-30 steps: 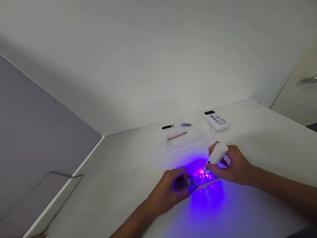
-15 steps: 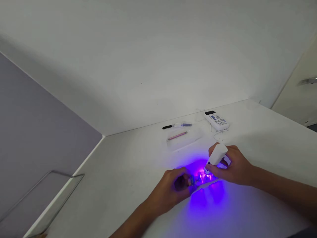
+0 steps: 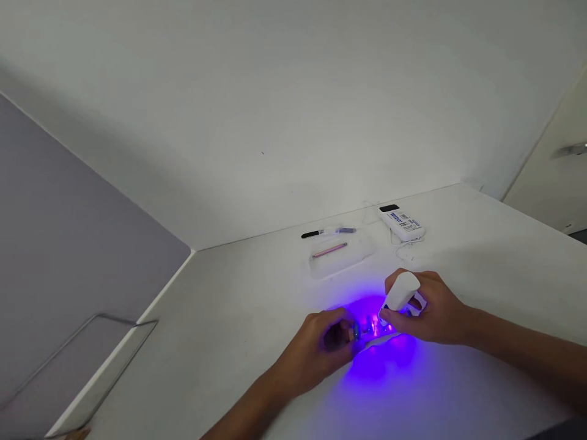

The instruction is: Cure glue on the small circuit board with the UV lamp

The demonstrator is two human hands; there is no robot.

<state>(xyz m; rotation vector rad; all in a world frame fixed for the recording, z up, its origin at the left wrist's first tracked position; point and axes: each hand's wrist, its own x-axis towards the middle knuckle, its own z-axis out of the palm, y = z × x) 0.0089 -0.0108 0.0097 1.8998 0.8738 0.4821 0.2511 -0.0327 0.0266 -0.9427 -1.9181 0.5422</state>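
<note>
Out from back edge of counter (image 3: 215,324), right hand (image 3: 438,311) grips lamp (image 3: 400,292); left hand (image 3: 314,348) seemingly pinches piece (image 3: 376,328), lit purple, under lamp. Loose pinch could let piece roll aside.

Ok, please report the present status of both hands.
Right hand gripping white lamp, shining violet. Left hand holding small item, details unclear. Pink pen beyond, apart from both hands.
</note>
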